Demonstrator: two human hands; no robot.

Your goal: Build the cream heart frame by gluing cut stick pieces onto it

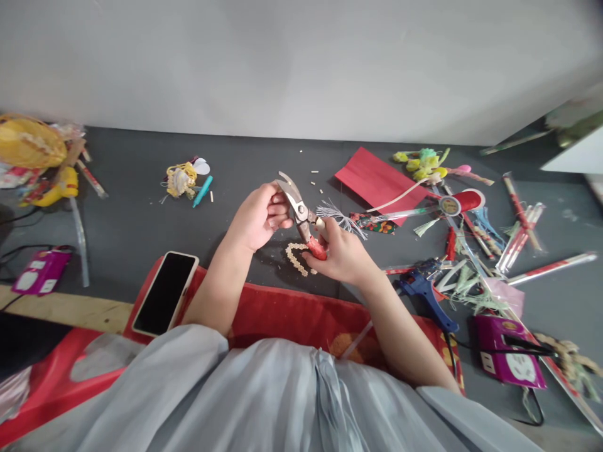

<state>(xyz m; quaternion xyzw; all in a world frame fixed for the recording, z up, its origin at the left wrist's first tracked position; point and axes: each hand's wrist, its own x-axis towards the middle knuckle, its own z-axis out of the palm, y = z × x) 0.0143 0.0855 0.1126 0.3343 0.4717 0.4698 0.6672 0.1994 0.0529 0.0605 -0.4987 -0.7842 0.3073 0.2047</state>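
Observation:
Pruning shears [300, 210] with a red-wrapped grip are in my right hand [345, 254], whose fingers are closed around the handles. Their blades point up and to the left, beside my left hand [257, 218]. The fingers of that hand are curled in close to the blades; whatever they pinch is too small or hidden to make out. Beneath the shears, a curved pale beaded strip [294, 258] lies on the dark table, partly covered by my right hand. Small white cut bits [314, 171] are scattered beyond the blades.
A red paper sheet [377, 182], a red thread spool [466, 201] and white fringe lie to the right. A blue glue gun [426, 295] and a purple box [509, 351] sit nearer. On the left are a phone [166, 294], a teal marker [202, 191] and a yellow glue gun [59, 188].

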